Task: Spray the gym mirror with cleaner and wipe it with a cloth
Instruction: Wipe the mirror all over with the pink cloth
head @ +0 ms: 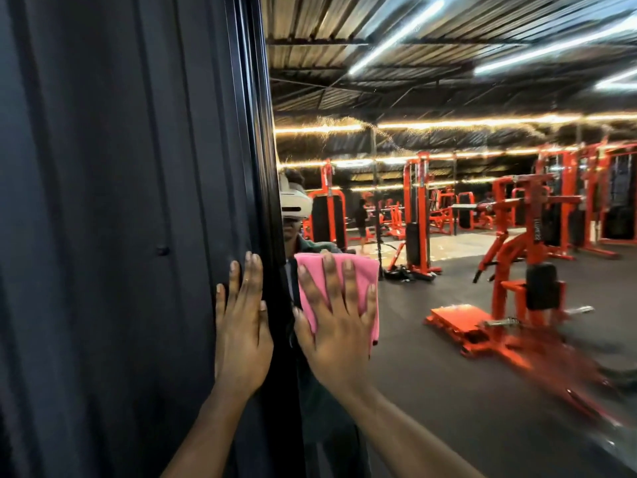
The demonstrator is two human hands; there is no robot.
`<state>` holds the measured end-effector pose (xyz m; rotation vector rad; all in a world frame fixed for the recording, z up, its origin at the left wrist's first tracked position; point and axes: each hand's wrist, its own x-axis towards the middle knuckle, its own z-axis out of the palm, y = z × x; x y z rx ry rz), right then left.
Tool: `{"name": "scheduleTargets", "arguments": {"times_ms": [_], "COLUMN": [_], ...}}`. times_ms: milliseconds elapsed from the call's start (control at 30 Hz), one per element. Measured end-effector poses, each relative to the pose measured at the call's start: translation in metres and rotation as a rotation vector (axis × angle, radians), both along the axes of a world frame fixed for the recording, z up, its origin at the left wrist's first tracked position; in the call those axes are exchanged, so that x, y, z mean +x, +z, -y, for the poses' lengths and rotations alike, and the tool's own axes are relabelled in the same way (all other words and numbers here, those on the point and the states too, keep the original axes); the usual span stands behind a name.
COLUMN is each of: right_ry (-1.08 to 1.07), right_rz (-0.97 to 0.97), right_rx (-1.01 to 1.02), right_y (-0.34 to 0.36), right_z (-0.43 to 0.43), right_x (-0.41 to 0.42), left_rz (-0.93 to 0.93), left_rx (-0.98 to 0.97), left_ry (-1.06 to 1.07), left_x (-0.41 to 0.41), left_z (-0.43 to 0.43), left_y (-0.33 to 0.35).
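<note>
The gym mirror (448, 305) fills the right two thirds of the view and reflects orange weight machines. A folded pink cloth (362, 274) lies flat against the glass near the mirror's left edge. My right hand (339, 326) presses it to the glass with straight, spread fingers. My left hand (243, 336) rests flat with straight fingers on the dark wall, right beside the mirror's black frame (265, 167). Fine spray droplets show on the glass higher up. No spray bottle is in view.
A dark corrugated wall panel (120, 201) takes up the left side. The mirror shows a person wearing a white headset behind the cloth, orange machines, a dark floor and ceiling light strips.
</note>
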<state>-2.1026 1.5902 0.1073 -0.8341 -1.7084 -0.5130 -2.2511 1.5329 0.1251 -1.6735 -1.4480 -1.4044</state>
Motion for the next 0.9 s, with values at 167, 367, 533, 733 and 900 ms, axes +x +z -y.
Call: {"name": "scheduleTargets", "arguments": {"times_ms": [167, 367, 533, 733, 900], "right_ry": [0.034, -0.089, -0.17, -0.1, -0.082], "right_rz": [0.001, -0.25, -0.832, -0.215, 0.17], "right_rx": [0.062, 0.11, -0.142, 0.131, 0.3], "right_y": [0.06, 0.225, 0.227, 0.171, 0.152], "right_z": [-0.014, -0.052, -0.072, -0.025, -0.036], "right_x": [0.007, 0.029, 0.057, -0.004, 0.027], "left_rz": [0.005, -0.005, -0.003, 0.016, -0.016], "left_rx": [-0.001, -0.003, 0.0, 0.032, 0.023], "left_ry": [-0.002, -0.002, -0.019, -0.022, -0.029], "left_x": [-0.001, -0.001, -0.001, 0.0, -0.002], "left_z": [-0.001, 0.0, -0.001, -0.005, -0.003], "left_y": [0.0, 0.0, -0.002, -0.003, -0.003]}}
